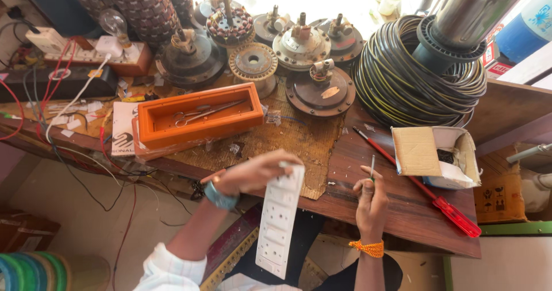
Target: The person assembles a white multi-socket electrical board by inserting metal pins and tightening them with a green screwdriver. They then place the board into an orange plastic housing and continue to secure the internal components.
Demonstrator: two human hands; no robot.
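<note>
Nearest the person, the left hand [253, 173] pinched the upper end of one long white switch panel [280, 222], whose long axis ran nearly upright, its lower end pointing down toward the lap, off the desk [368, 205] edge. The right hand [371, 196] closed its grip around one thin tool [372, 167] pointing away. Beyond lay one red screwdriver [425, 190], slanting left-far to right-near, beside one small cardboard box [437, 156]. Farther stood one orange tray [198, 115] holding scissors [201, 114], then a wire coil [417, 81].
</note>
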